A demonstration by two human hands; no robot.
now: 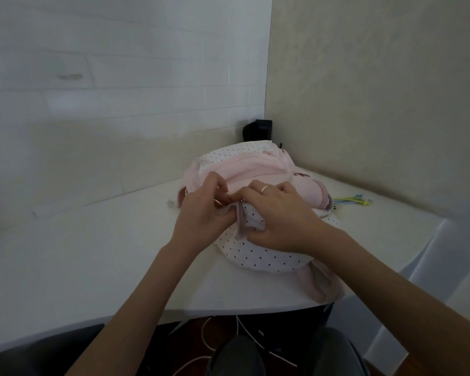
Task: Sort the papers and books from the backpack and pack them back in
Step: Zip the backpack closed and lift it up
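Note:
A pink and white polka-dot backpack (263, 256) lies on the white table (92, 256) in the room's corner. Both my hands rest on its top. My left hand (204, 210) pinches the fabric and a small metal zipper pull by the grey carry strap (242, 223). My right hand (280, 218), with a ring on one finger, presses down and grips the backpack's top beside the strap. No papers or books show; the bag's inside is hidden.
A black box-like object (257, 130) stands in the corner behind the backpack. Coloured yellow and blue items (353, 200) lie on the table to the right. Walls close off the back and right. White cables (236, 335) hang below the table's front edge.

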